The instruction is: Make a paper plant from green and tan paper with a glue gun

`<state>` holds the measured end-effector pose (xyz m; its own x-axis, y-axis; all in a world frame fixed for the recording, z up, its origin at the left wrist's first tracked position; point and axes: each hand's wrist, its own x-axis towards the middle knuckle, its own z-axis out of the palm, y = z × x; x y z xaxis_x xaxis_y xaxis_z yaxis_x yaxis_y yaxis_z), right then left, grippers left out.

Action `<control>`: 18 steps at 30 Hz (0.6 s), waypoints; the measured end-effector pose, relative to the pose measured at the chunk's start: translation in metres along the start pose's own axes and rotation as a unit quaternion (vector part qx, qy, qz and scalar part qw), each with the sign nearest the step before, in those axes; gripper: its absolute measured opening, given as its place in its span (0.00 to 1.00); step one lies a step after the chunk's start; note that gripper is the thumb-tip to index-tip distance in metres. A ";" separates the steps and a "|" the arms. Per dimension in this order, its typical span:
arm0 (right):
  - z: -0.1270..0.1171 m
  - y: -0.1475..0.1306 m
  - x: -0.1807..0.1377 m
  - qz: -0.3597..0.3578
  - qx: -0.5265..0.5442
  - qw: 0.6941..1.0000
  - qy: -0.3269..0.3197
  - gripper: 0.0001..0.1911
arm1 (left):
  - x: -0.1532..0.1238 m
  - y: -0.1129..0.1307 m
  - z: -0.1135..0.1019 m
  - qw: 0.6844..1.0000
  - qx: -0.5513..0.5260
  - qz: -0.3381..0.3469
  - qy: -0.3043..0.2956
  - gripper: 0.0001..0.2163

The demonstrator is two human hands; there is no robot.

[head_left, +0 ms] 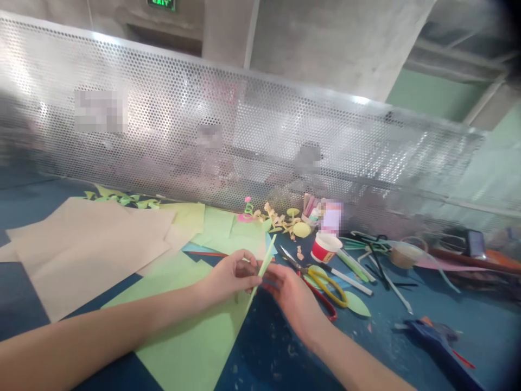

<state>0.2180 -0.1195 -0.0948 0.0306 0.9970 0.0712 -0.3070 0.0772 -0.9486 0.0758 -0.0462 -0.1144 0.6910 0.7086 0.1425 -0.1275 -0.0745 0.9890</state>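
A narrow strip of light green paper (pixel 266 259) stands tilted between my two hands. My left hand (pixel 234 276) pinches it between thumb and fingers. From the other side my right hand (pixel 293 296) closes on the same strip, its fingertips partly hidden behind the paper. Beneath my left forearm lies a large light green paper sheet (pixel 195 336). Just right of my right hand are scissors (pixel 337 293) with one yellow and one red handle, and a green paper leaf (pixel 358 304) beside them.
Beige paper sheets (pixel 93 244) cover the left. A red and white paper cup (pixel 326 248), a white pen (pixel 352 279) and a blue tool (pixel 442 347), possibly a glue gun, lie right. Behind the blue table stands a perforated metal screen (pixel 163 108), with people beyond.
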 end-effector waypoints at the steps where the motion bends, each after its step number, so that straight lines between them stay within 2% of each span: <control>1: -0.001 0.002 0.002 0.005 0.008 1.000 0.001 0.15 | 0.002 -0.004 -0.002 1.000 -0.001 -0.001 0.005 0.16; 5: -0.007 0.010 0.007 0.012 0.024 1.000 0.001 0.15 | 0.006 -0.008 -0.001 0.999 0.020 0.008 0.029 0.15; 9: -0.011 0.015 0.005 -0.001 0.002 1.000 0.019 0.15 | 0.002 -0.001 0.003 0.991 0.122 0.025 0.057 0.10; 13: -0.010 0.012 0.003 -0.015 -0.039 0.999 0.008 0.17 | -0.002 0.008 0.006 0.980 0.191 0.022 0.049 0.07; 18: -0.011 0.005 0.003 -0.017 -0.094 0.995 0.022 0.18 | -0.006 0.019 0.009 0.955 0.291 0.049 0.029 0.05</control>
<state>0.2270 -0.1166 -0.1027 0.0809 0.9922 0.0951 -0.1222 0.1046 -0.9870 0.0756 -0.0578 -0.0960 0.6533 0.7144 0.2506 0.2380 -0.5081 0.8278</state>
